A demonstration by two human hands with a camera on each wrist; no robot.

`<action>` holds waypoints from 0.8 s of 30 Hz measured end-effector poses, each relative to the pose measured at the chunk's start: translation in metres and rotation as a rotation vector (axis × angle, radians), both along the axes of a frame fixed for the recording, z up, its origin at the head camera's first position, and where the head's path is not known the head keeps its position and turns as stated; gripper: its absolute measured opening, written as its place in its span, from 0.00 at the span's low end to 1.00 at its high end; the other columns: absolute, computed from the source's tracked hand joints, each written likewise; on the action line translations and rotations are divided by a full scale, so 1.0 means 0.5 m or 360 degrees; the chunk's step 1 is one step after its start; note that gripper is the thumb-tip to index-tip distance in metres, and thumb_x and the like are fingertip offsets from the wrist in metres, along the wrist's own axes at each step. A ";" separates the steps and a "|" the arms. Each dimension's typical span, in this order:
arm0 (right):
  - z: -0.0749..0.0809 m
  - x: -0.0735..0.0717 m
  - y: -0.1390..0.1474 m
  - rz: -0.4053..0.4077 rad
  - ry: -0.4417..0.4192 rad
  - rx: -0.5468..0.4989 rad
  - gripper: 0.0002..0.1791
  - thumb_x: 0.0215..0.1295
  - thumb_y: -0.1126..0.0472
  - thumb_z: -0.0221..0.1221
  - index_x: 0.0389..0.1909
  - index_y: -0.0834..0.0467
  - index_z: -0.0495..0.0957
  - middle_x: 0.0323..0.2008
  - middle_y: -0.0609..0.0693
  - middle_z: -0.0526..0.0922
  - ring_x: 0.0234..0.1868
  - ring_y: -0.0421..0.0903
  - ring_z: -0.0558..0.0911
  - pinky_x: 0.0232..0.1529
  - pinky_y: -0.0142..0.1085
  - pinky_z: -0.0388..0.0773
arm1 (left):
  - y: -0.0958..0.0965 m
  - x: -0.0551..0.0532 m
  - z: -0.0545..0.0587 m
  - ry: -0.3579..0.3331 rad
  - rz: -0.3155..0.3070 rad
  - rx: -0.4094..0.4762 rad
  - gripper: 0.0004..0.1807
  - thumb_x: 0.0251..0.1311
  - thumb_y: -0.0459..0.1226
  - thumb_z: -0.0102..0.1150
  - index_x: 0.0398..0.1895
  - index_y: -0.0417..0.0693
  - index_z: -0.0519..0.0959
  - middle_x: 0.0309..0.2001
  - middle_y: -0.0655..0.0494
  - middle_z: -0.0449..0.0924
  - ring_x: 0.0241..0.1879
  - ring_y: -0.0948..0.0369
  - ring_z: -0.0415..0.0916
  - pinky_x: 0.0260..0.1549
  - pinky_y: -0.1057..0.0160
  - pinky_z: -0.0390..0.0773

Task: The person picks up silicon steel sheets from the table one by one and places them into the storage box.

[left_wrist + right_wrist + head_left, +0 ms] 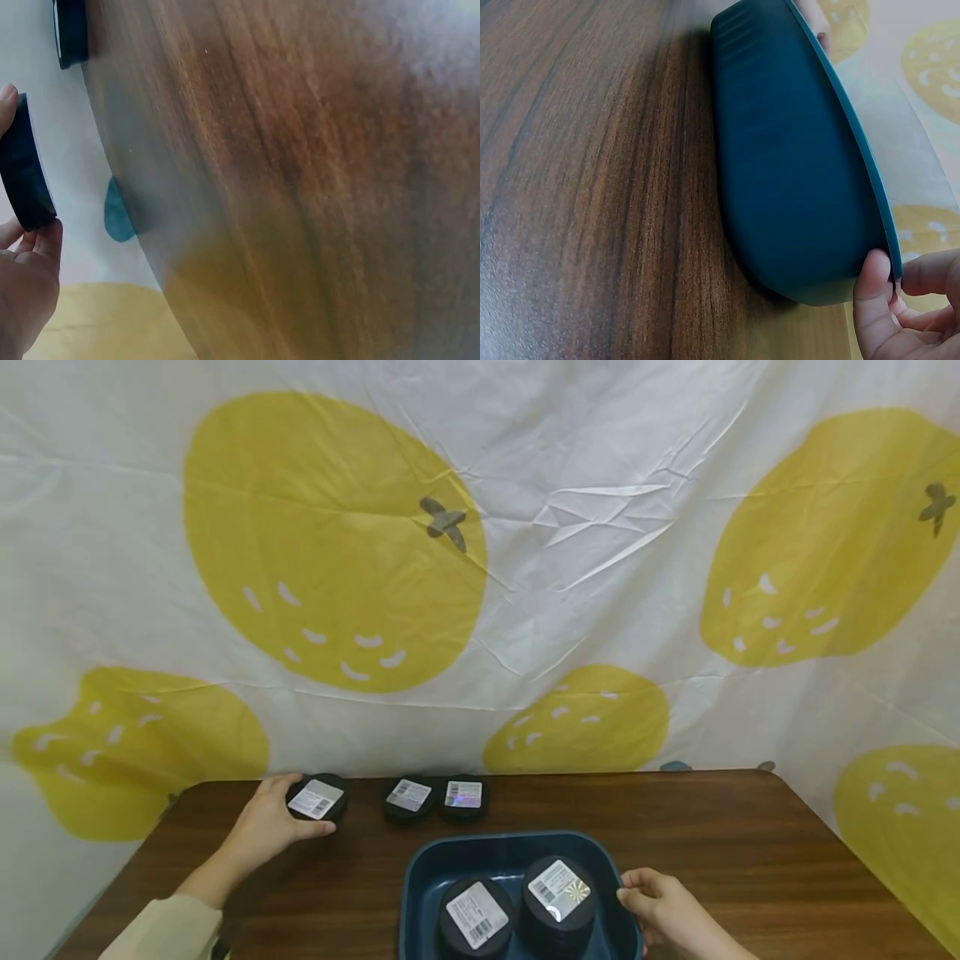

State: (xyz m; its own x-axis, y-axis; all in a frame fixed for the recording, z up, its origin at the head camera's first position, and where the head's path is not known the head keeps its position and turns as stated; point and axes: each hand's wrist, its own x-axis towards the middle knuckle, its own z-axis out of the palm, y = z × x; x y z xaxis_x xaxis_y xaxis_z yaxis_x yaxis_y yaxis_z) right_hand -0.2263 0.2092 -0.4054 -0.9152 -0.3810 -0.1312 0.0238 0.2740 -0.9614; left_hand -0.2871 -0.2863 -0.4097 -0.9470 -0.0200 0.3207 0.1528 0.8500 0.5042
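My left hand (258,827) holds a black round tub (317,797) near the back left of the table, thumb on its near side and fingers round its far side. A white barcode label faces up on it. In the left wrist view the tub (26,165) shows edge-on between thumb and fingers. My right hand (667,906) pinches the right rim of a dark blue plastic basin (517,838); in the right wrist view, thumb and fingers clasp the rim of the basin (795,150). Inside the basin sit labelled black tubs, one at left (476,917) and a taller-looking one (558,897) at right.
Two more labelled black tubs, one at left (408,797) and one at right (463,797), stand side by side at the table's back edge. The brown wood-grain table (720,827) ends against a white curtain (585,568) printed with yellow fruit.
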 end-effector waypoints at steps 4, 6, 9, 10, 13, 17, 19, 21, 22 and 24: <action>-0.002 -0.001 -0.001 0.0008 0.0026 0.0011 0.17 0.67 0.67 0.47 0.45 0.81 0.62 0.24 0.50 0.73 0.20 0.42 0.72 0.20 0.32 0.75 | 0.008 0.008 0.006 0.0011 -0.0013 -0.0004 0.54 0.32 0.53 0.76 0.59 0.27 0.64 0.55 0.27 0.63 0.50 0.38 0.67 0.47 0.41 0.69; -0.003 -0.001 -0.001 0.0009 0.0025 0.0010 0.17 0.67 0.68 0.47 0.45 0.81 0.62 0.24 0.50 0.73 0.19 0.42 0.72 0.20 0.32 0.75 | 0.013 0.013 0.011 0.0015 -0.0021 -0.0008 0.53 0.32 0.53 0.76 0.58 0.27 0.65 0.55 0.27 0.63 0.50 0.38 0.67 0.47 0.41 0.69; -0.003 0.000 -0.003 0.0004 0.0024 0.0003 0.17 0.67 0.68 0.47 0.45 0.81 0.62 0.25 0.50 0.73 0.20 0.42 0.72 0.20 0.31 0.75 | 0.023 0.020 0.019 0.0012 -0.0036 -0.0011 0.53 0.32 0.53 0.76 0.58 0.27 0.65 0.55 0.27 0.63 0.50 0.38 0.67 0.47 0.41 0.69; -0.003 0.000 -0.003 0.0003 0.0023 0.0002 0.17 0.67 0.68 0.47 0.45 0.81 0.61 0.25 0.50 0.73 0.20 0.42 0.72 0.20 0.31 0.75 | 0.027 0.022 0.022 0.0011 -0.0043 -0.0008 0.53 0.32 0.53 0.76 0.58 0.27 0.65 0.55 0.27 0.63 0.50 0.39 0.67 0.47 0.41 0.69; -0.002 0.001 -0.003 -0.0002 0.0030 -0.0003 0.18 0.67 0.68 0.47 0.46 0.81 0.61 0.25 0.50 0.73 0.20 0.42 0.72 0.20 0.32 0.75 | 0.041 0.027 0.030 0.0008 -0.0058 0.0000 0.52 0.32 0.53 0.76 0.58 0.29 0.66 0.54 0.29 0.65 0.49 0.41 0.68 0.46 0.43 0.70; -0.002 0.002 -0.003 -0.0007 0.0058 -0.0010 0.19 0.66 0.68 0.47 0.46 0.83 0.60 0.26 0.51 0.74 0.20 0.42 0.73 0.20 0.32 0.76 | 0.063 0.036 0.040 0.0011 -0.0093 0.0027 0.52 0.30 0.52 0.77 0.58 0.31 0.67 0.52 0.33 0.67 0.46 0.44 0.70 0.44 0.45 0.71; -0.002 0.002 -0.003 -0.0009 0.0069 -0.0011 0.19 0.66 0.68 0.47 0.46 0.83 0.60 0.26 0.51 0.74 0.20 0.42 0.73 0.20 0.33 0.76 | 0.073 0.040 0.043 0.0014 -0.0115 0.0038 0.52 0.29 0.52 0.77 0.57 0.31 0.67 0.52 0.34 0.67 0.47 0.44 0.70 0.45 0.45 0.71; -0.003 0.002 -0.004 -0.0007 0.0072 -0.0012 0.19 0.66 0.68 0.47 0.46 0.83 0.60 0.26 0.51 0.74 0.21 0.42 0.73 0.20 0.33 0.76 | 0.081 0.044 0.045 0.0006 -0.0133 0.0052 0.52 0.28 0.53 0.77 0.58 0.32 0.68 0.53 0.35 0.67 0.48 0.44 0.70 0.46 0.46 0.71; -0.003 0.003 -0.004 -0.0007 0.0070 -0.0010 0.18 0.66 0.68 0.47 0.46 0.83 0.60 0.26 0.51 0.73 0.21 0.42 0.73 0.20 0.33 0.76 | 0.085 0.046 0.046 0.0001 -0.0140 0.0058 0.52 0.28 0.53 0.77 0.58 0.32 0.68 0.53 0.35 0.67 0.49 0.44 0.70 0.47 0.45 0.71; -0.004 0.003 -0.004 -0.0006 0.0063 -0.0005 0.18 0.66 0.68 0.47 0.46 0.82 0.60 0.26 0.51 0.73 0.21 0.42 0.73 0.20 0.33 0.76 | 0.091 0.050 0.048 -0.0007 -0.0153 0.0065 0.53 0.28 0.53 0.77 0.58 0.33 0.68 0.54 0.36 0.67 0.51 0.43 0.69 0.48 0.45 0.70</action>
State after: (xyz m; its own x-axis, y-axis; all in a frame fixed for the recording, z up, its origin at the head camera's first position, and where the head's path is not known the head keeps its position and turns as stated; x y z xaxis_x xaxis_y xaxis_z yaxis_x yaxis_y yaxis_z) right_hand -0.2247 0.2072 -0.4072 -0.9211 -0.3779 -0.0937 -0.0132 0.2708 -0.9625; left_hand -0.2623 -0.2408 -0.3854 -0.9465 0.0582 0.3174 0.2306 0.8101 0.5391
